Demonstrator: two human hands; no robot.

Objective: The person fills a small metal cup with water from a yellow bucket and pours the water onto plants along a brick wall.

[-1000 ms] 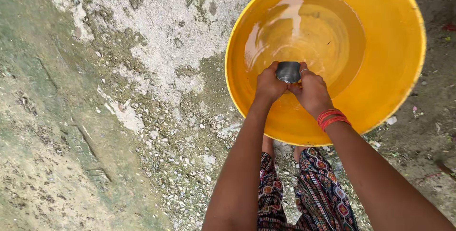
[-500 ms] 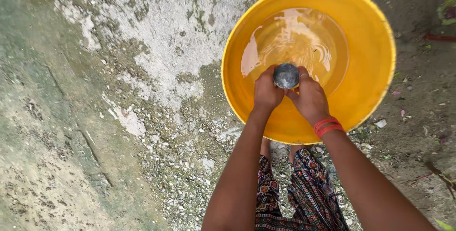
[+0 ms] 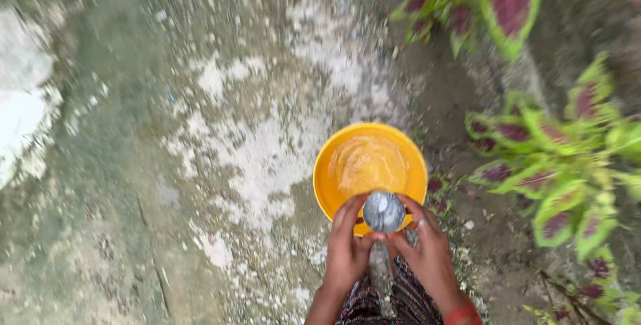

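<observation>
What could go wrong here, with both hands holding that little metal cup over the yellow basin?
The metal cup sits between the left hand and right hand above the near rim of the yellow basin; if it looks wet, it might slip and fall. The basin holds water and stands on rough, patchy ground, so a knock could spill it.

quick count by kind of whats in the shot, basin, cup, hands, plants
yellow basin: 1
small metal cup: 1
hands on the cup, left hand and right hand: 2
red-and-green leafy plants: 1 cluster along the right side, single plants too blurred to separate
total: 5
</observation>
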